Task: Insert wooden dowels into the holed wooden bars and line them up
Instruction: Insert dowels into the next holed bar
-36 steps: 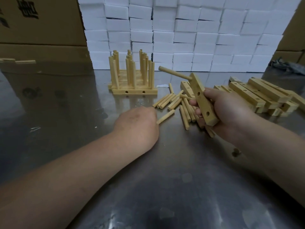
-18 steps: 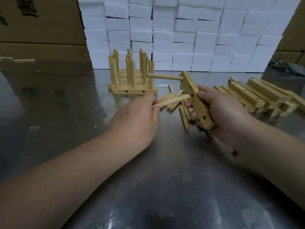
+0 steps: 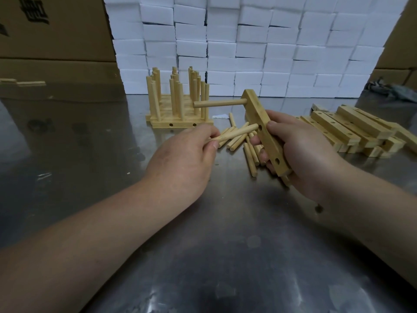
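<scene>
Right fingers (image 3: 277, 127) gripping bar (image 3: 269, 143), left fingers (image 3: 206, 132) pinching dowel (image 3: 235, 133), tip beside middle hole

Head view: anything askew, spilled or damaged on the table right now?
Nothing looks damaged. One oddity: a small white scrap lies on the table beside the finished bars, behind the loose dowels, which lie in an untidy heap.

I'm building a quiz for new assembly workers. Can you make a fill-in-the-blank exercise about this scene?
The right hand grips a bar that already holds ____ dowel.
The left hand pinches a second dowel aimed at the bar's ____ hole.
The pile of empty bars lies to the ____ of the held bar.
The finished bars at the back have dowels pointing ____.
Missing words: one; middle; right; up.
</scene>
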Action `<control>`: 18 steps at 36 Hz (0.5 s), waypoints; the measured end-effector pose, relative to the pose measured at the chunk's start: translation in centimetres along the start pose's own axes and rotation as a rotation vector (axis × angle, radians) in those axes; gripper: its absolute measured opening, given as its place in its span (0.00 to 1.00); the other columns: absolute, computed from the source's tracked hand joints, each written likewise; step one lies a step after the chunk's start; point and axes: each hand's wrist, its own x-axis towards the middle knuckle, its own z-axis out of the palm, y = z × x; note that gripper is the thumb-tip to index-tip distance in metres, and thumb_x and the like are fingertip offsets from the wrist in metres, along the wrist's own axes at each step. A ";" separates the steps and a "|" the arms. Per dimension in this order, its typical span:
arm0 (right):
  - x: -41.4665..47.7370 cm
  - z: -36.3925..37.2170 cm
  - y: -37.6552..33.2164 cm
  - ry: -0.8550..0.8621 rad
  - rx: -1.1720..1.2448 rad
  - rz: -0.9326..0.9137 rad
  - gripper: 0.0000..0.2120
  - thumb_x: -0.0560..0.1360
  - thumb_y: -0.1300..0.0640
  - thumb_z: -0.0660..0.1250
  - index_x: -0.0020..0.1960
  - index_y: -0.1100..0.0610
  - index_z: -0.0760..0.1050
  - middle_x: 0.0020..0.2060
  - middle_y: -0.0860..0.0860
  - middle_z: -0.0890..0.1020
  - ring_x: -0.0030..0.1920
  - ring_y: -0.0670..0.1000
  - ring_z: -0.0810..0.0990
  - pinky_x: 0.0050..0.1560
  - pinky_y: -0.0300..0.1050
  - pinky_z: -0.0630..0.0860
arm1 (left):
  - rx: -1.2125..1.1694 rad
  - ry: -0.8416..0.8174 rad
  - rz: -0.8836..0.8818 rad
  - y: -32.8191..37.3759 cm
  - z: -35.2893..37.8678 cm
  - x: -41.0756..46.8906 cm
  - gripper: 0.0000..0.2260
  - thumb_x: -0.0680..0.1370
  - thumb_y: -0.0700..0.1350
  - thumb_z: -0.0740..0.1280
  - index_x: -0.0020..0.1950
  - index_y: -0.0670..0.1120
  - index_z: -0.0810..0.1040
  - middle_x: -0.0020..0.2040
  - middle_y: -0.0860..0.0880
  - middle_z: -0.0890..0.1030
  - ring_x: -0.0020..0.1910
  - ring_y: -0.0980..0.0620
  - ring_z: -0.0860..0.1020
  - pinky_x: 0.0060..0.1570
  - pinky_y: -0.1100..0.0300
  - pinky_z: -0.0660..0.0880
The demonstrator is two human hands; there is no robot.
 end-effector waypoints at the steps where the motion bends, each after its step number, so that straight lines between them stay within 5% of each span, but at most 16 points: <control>1: 0.0 0.0 0.0 0.006 -0.011 -0.010 0.16 0.80 0.60 0.54 0.62 0.50 0.74 0.32 0.51 0.80 0.25 0.48 0.73 0.24 0.36 0.68 | -0.007 0.000 0.001 0.0 0.0 0.0 0.07 0.79 0.47 0.59 0.53 0.53 0.75 0.32 0.55 0.68 0.32 0.58 0.67 0.31 0.69 0.62; 18: -0.5 0.0 0.0 0.054 -0.101 -0.076 0.15 0.80 0.58 0.55 0.63 0.47 0.73 0.33 0.49 0.80 0.26 0.45 0.74 0.26 0.36 0.70 | -0.063 -0.030 0.042 0.1 -0.2 -0.1 0.08 0.79 0.48 0.58 0.50 0.54 0.77 0.29 0.55 0.68 0.32 0.59 0.68 0.30 0.68 0.62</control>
